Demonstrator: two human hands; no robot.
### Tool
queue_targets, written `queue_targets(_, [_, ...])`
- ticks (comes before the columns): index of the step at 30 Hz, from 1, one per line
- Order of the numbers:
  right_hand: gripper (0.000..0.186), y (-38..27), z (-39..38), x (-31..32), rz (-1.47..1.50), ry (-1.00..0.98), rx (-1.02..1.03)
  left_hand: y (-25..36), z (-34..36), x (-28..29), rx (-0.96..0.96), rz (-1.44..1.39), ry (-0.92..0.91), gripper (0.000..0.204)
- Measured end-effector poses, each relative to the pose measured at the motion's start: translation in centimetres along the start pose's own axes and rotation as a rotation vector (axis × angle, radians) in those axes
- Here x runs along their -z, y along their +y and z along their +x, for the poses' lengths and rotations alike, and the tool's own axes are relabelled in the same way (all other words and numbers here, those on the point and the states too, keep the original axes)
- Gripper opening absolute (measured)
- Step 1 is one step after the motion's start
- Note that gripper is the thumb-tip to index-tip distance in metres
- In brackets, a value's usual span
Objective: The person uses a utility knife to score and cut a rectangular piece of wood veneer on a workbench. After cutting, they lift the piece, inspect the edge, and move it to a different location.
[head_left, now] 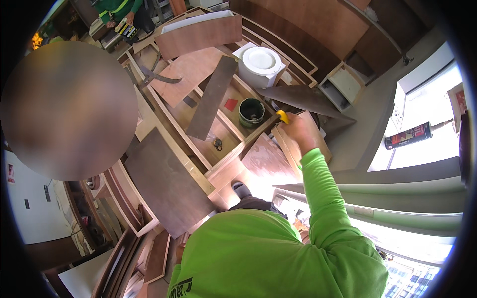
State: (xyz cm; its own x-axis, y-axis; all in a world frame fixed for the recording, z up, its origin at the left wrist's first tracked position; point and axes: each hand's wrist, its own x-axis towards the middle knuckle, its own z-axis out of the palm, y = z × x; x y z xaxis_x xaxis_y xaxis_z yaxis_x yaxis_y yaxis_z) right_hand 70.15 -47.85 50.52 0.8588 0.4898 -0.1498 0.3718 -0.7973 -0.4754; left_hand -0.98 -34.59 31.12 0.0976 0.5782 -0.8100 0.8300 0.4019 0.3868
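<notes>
My right hand [301,130] reaches forward, closed around a tool with a yellow handle [282,117]. The tool's short, pale working end points toward the far left; its exact kind is too small to make out. Just left of it stands an open dark tub [252,113], its inside stained, set within a wooden frame [229,158]. Below my right hand lean several wooden boards [268,155]. Of my left hand [180,253] only a sliver shows beside my body; its fingers are hidden.
A white lidded bucket [260,63] stands beyond the tub. Brown panels [213,99] and a wide board [166,181] lie across the framework. A cartridge tube [408,136] rests by the window. Another person [119,12] holds a container at the far left. A blurred round patch hides the left.
</notes>
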Motion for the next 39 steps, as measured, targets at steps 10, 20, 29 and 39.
queue_targets(10, [0.054,7.2,-2.6,-1.0,-0.078,0.072,-0.225,0.4,0.2,-0.1,-0.006,0.017,-0.027,0.059])
queue_targets(20, [0.058,10.0,-0.5,-2.0,-0.032,0.070,-0.194,0.1,-0.8,-0.8,-0.019,0.013,-0.019,0.057])
queue_targets(29, [0.049,12.7,1.4,-1.6,-0.062,0.394,0.066,1.2,1.6,-3.9,-0.246,0.326,0.081,0.065])
queue_targets(39, [0.034,-4.0,1.6,-9.8,0.454,-0.116,0.673,6.1,-0.6,-7.1,-0.207,0.288,0.122,0.049])
